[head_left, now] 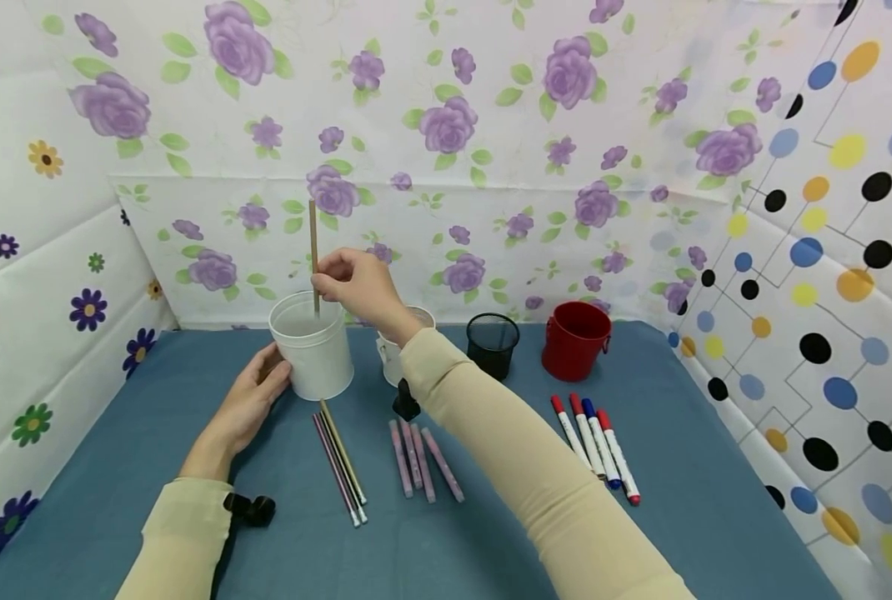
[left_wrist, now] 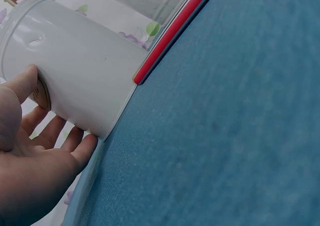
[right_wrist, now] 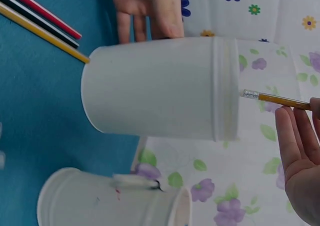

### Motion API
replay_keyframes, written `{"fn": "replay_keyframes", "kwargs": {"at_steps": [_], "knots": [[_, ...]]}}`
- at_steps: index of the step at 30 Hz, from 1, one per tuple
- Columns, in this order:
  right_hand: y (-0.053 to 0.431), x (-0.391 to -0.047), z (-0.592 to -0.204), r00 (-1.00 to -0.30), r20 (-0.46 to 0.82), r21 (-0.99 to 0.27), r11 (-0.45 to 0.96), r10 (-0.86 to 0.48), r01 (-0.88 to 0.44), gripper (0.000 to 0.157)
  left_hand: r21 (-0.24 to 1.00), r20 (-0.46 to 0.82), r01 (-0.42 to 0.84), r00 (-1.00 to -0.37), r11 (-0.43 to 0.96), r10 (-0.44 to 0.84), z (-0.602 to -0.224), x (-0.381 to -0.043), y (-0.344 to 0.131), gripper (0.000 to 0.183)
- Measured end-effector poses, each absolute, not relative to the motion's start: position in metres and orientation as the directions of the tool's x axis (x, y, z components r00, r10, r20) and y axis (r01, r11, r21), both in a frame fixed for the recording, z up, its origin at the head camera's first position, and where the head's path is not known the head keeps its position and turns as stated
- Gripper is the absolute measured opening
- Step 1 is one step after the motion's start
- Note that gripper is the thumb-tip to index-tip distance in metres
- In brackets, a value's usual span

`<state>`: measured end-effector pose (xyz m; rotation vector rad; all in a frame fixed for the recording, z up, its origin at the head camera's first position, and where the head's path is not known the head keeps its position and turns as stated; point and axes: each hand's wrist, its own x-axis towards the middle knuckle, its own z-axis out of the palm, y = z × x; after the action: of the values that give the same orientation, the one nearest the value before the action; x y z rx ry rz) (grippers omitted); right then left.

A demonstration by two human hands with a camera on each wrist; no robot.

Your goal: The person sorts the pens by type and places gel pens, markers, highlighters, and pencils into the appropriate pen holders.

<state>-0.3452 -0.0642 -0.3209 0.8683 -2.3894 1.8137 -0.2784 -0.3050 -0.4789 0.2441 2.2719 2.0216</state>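
Against floral cloth (head_left: 491,150), above a blue tabletop (head_left: 716,533), pinched nearly upright between thumb and fingertips of the right hand (head_left: 362,283): a wooden pencil (head_left: 314,242), held at the mouth of a white bucket (head_left: 314,362). Turned eraser (right_wrist: 251,94) down, with that end just beside the rim in the right wrist view. Likely light, stiff and hard to damage, but smooth and thin enough to twist or slide in a loose pinch. Best taken by the shaft, near the middle; gripped here closer to the eraser, with more length above the fingertips than below in the head view.

Cupped around the bucket's left side, low on the wall, with thumb in front and fingers spread behind: the left hand (head_left: 247,396). Probably hollow and light too, firm-walled but slick, easily nudged by a knock; best steadied low on both faces of the side.

Laid just in front of the bucket, three spare pencils (head_left: 341,462); then, rightward, pink pens (head_left: 421,462) and markers (head_left: 599,446). Lined up beyond: a small white pot (head_left: 392,362), partly behind the right sleeve (head_left: 521,442), a mesh cup (head_left: 493,354) and a red pail (head_left: 573,346).
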Motion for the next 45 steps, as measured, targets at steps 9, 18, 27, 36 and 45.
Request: {"fn": "replay_keyframes", "kwargs": {"at_steps": [9, 18, 27, 36, 45], "knots": [[-0.07, -0.347, -0.339, -0.858, 0.314, -0.884, 0.205, -0.406, -0.42, 0.009, 0.993, 0.033, 0.052, -0.985, 0.106, 0.172, -0.481, -0.281, -0.302, 0.084], [-0.07, -0.35, -0.345, -0.866, 0.298, -0.866, 0.267, -0.401, -0.422, 0.011, 0.993, 0.035, 0.054, -0.985, 0.103, 0.171, -0.482, -0.283, -0.302, 0.083], [-0.07, -0.353, -0.348, -0.874, 0.29, -0.861, 0.292, -0.39, -0.417, 0.012, 0.993, 0.035, 0.053, -0.985, 0.101, 0.171, -0.482, -0.284, -0.301, 0.083], [-0.067, -0.352, -0.347, -0.873, 0.292, -0.859, 0.293, -0.39, -0.419, 0.011, 0.994, 0.03, 0.046, -0.986, 0.096, 0.165, -0.48, -0.284, -0.3, 0.083], [-0.052, -0.345, -0.338, -0.847, 0.32, -0.833, 0.299, -0.425, -0.465, 0.013, 0.994, 0.033, 0.05, -0.985, 0.095, 0.169, -0.48, -0.281, -0.304, 0.082]]}}
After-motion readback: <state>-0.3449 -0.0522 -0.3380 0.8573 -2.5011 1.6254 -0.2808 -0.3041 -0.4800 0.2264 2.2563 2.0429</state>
